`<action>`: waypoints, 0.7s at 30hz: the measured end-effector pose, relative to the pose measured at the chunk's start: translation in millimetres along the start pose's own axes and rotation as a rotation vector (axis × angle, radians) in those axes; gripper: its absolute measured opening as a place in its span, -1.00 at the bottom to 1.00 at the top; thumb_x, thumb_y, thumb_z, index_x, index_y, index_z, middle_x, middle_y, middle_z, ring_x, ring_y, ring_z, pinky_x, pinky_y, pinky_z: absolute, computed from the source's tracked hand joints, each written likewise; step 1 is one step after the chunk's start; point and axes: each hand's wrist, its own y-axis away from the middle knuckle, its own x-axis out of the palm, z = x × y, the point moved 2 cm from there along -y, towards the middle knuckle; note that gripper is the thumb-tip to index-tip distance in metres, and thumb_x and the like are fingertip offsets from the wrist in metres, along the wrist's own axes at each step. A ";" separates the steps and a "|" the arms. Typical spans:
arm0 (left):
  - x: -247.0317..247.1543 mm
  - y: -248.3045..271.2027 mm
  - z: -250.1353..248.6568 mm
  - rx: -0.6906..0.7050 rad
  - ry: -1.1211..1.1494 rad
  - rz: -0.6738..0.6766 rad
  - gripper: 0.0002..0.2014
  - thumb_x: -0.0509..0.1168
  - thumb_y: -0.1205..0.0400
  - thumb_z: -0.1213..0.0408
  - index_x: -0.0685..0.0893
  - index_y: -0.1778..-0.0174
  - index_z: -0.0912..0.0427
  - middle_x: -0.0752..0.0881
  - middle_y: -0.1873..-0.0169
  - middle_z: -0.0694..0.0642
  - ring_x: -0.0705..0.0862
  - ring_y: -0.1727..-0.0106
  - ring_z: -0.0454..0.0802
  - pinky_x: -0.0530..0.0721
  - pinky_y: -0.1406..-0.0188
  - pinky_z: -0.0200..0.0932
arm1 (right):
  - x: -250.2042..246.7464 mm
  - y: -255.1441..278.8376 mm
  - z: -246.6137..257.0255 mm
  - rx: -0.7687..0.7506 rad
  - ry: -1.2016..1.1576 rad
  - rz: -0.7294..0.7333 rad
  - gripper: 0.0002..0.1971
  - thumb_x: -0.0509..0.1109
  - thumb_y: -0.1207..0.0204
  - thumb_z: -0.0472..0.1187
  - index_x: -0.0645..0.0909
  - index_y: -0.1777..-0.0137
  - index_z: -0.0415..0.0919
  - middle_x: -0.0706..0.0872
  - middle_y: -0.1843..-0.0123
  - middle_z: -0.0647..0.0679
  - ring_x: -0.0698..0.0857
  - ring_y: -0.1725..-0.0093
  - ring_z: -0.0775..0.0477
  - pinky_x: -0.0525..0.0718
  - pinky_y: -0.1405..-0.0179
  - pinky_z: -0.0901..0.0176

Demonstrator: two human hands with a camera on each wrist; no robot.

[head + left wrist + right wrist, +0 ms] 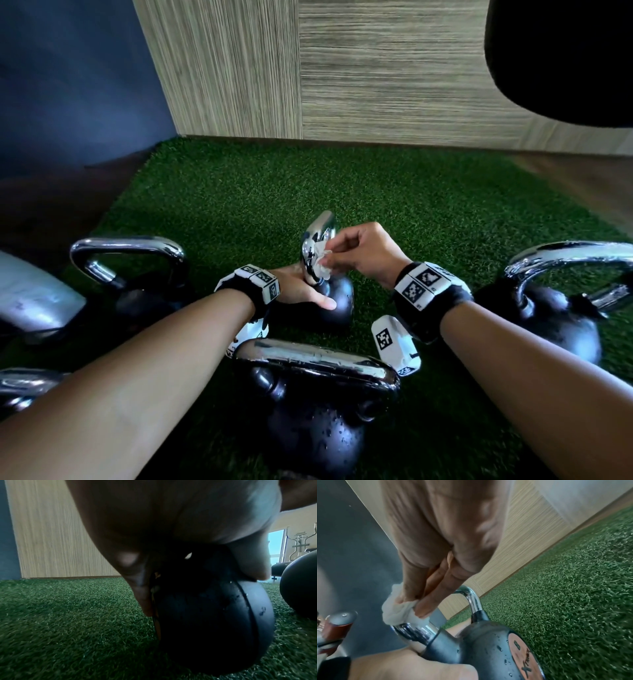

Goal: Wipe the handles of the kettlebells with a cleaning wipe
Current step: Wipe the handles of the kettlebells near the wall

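Small black kettlebell (pixel 337 301) with a chrome loop handle (pixel 317 246) and an orange round label, beaded with droplets, on green artificial turf (pixel 411 212) | left hand (pixel 298 291) wraps its body, thumb across | right hand (pixel 359 253) pinches a crumpled white wipe (pixel 322 260) against the handle's near leg | label text blurred, possibly a brand name
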 end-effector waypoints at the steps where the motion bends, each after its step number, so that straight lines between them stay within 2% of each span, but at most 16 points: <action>1: 0.5 1.0 -0.3 -0.002 0.007 0.010 -0.78 0.58 -0.57 0.09 0.69 -0.04 -0.09 0.71 0.01 -0.28 0.65 -0.06 -0.31 0.52 -0.06 -0.45 | 0.5 0.0 -4.5 0.007 0.040 -0.006 -0.81 0.62 -0.33 -0.59 0.74 0.20 -0.36 0.83 0.37 -0.11 0.82 0.41 0.05 0.83 0.36 0.23; 2: 1.0 4.2 -2.5 -0.004 0.005 0.014 -0.70 0.58 -0.55 0.04 0.71 -0.14 -0.09 0.72 -0.09 -0.28 0.65 -0.17 -0.31 0.55 -0.23 -0.43 | 2.4 0.8 -8.9 0.008 0.110 -0.014 -0.81 0.65 -0.32 -0.56 0.78 0.18 -0.34 0.84 0.37 -0.06 0.81 0.40 0.10 0.81 0.36 0.28; 4: 3.7 1.8 2.2 0.053 -0.017 -0.004 -0.34 0.60 -0.43 -0.20 0.63 -0.45 -0.20 0.66 -0.42 -0.24 0.58 -0.48 -0.22 0.46 -0.63 -0.06 | 5.2 2.4 -17.1 -0.009 0.290 -0.017 -0.80 0.70 -0.31 -0.46 0.85 0.09 -0.29 0.84 0.32 0.05 0.78 0.39 0.26 0.75 0.32 0.39; 5: 5.7 -4.6 11.5 0.073 -0.026 0.013 -0.22 0.60 -0.39 -0.27 0.56 -0.54 -0.25 0.59 -0.52 -0.25 0.51 -0.58 -0.18 0.37 -0.70 0.06 | 4.7 1.2 -19.9 -0.013 0.331 -0.007 -0.78 0.70 -0.33 -0.44 0.86 0.03 -0.28 0.84 0.28 0.07 0.77 0.37 0.30 0.74 0.28 0.42; 7: 7.4 -8.4 16.5 0.061 -0.045 0.056 -0.21 0.59 -0.42 -0.23 0.51 -0.60 -0.22 0.55 -0.57 -0.24 0.47 -0.62 -0.18 0.31 -0.73 0.03 | 2.8 -2.6 -21.6 -0.006 0.300 0.019 -0.75 0.65 -0.37 -0.48 0.87 0.03 -0.16 0.86 0.21 0.02 0.82 0.25 0.22 0.81 0.09 0.29; 9: 6.4 0.1 8.5 0.026 -0.087 0.020 -0.34 0.54 -0.38 -0.29 0.67 -0.39 -0.16 0.72 -0.36 -0.18 0.63 -0.44 -0.11 0.48 -0.62 0.04 | 1.7 -6.3 -21.1 0.016 0.218 0.026 -0.63 0.59 -0.41 -0.54 0.84 0.07 0.01 0.87 0.16 -0.05 0.83 0.08 -0.02 0.82 -0.18 -0.05; 10: 5.6 1.8 6.9 0.021 -0.096 0.013 -0.37 0.53 -0.33 -0.34 0.72 -0.26 -0.14 0.77 -0.24 -0.14 0.70 -0.33 -0.07 0.56 -0.53 0.10 | 2.4 -7.3 -21.8 0.032 0.198 0.036 -0.61 0.56 -0.45 -0.55 0.82 0.03 0.02 0.86 0.14 -0.07 0.81 0.03 -0.09 0.79 -0.25 -0.13; 11: 5.1 0.2 6.9 0.029 -0.095 0.016 -0.36 0.53 -0.30 -0.35 0.73 -0.24 -0.12 0.78 -0.22 -0.13 0.71 -0.32 -0.06 0.57 -0.52 0.11 | 3.5 -8.1 -23.3 0.045 0.196 0.058 -0.65 0.53 -0.49 -0.54 0.81 -0.02 -0.03 0.85 0.11 -0.08 0.79 -0.01 -0.12 0.76 -0.29 -0.16; 12: 4.9 1.3 5.8 0.044 -0.087 0.022 -0.31 0.55 -0.30 -0.34 0.72 -0.32 -0.12 0.76 -0.31 -0.13 0.67 -0.39 -0.08 0.52 -0.58 0.08 | 4.8 -8.3 -24.6 0.060 0.218 0.085 -0.68 0.51 -0.53 -0.51 0.80 -0.03 -0.02 0.84 0.08 -0.11 0.79 -0.03 -0.15 0.75 -0.31 -0.17; 14: 5.3 6.2 -1.9 0.070 -0.094 0.053 -0.23 0.57 -0.34 -0.25 0.66 -0.46 -0.04 0.68 -0.47 -0.08 0.58 -0.52 -0.09 0.40 -0.66 -0.03 | 4.8 -9.2 -27.8 0.076 0.286 0.146 -0.66 0.51 -0.57 -0.40 0.85 0.14 0.13 0.88 0.00 -0.18 0.80 -0.03 -0.17 0.75 -0.30 -0.20; 15: 5.5 9.1 -6.2 0.076 -0.100 0.081 -0.24 0.58 -0.37 -0.19 0.65 -0.49 0.00 0.65 -0.50 -0.06 0.56 -0.53 -0.10 0.38 -0.63 -0.14 | 4.8 -9.0 -27.9 0.085 0.297 0.165 -0.69 0.52 -0.57 -0.38 0.87 0.15 0.12 0.88 -0.04 -0.22 0.81 -0.01 -0.16 0.76 -0.28 -0.20; 16: 4.8 10.8 -7.5 0.086 -0.117 0.088 -0.28 0.59 -0.43 -0.12 0.64 -0.52 0.00 0.63 -0.52 -0.08 0.53 -0.51 -0.15 0.37 -0.55 -0.30 | 4.7 -7.9 -27.1 0.093 0.270 0.175 -0.74 0.51 -0.57 -0.40 0.88 0.08 0.01 0.87 -0.08 -0.27 0.80 0.01 -0.16 0.79 -0.23 -0.15; 17: 4.8 11.3 -6.9 0.084 -0.134 0.085 -0.32 0.60 -0.49 -0.06 0.62 -0.54 -0.02 0.61 -0.52 -0.12 0.51 -0.48 -0.22 0.35 -0.44 -0.45 | 4.0 -6.7 -26.4 0.102 0.209 0.178 -0.79 0.48 -0.58 -0.45 0.86 -0.05 -0.17 0.85 -0.13 -0.33 0.80 0.02 -0.15 0.82 -0.16 -0.04; 18: 5.6 11.7 -6.1 0.092 -0.134 0.077 -0.34 0.59 -0.51 -0.04 0.62 -0.54 -0.05 0.62 -0.49 -0.16 0.51 -0.45 -0.25 0.35 -0.38 -0.51 | 3.4 -4.9 -25.7 0.118 0.127 0.182 -0.78 0.43 -0.59 -0.52 0.78 -0.19 -0.40 0.81 -0.18 -0.40 0.79 0.04 -0.15 0.84 -0.06 0.09; 19: 6.2 12.8 -4.7 0.083 -0.128 0.054 -0.34 0.60 -0.48 -0.09 0.63 -0.50 -0.06 0.64 -0.46 -0.17 0.55 -0.44 -0.24 0.41 -0.42 -0.44 | 2.4 -3.0 -25.3 0.139 0.032 0.194 -0.72 0.39 -0.59 -0.56 0.67 -0.29 -0.55 0.77 -0.22 -0.44 0.78 0.04 -0.16 0.85 0.01 0.17; 21: 8.6 13.9 -2.3 0.105 -0.161 0.031 -0.27 0.58 -0.40 -0.25 0.62 -0.47 -0.09 0.65 -0.43 -0.18 0.57 -0.46 -0.19 0.47 -0.57 -0.16 | 1.3 -0.9 -27.7 0.176 -0.097 0.247 -0.66 0.37 -0.58 -0.59 0.60 -0.35 -0.61 0.74 -0.25 -0.48 0.78 0.03 -0.19 0.85 0.10 0.19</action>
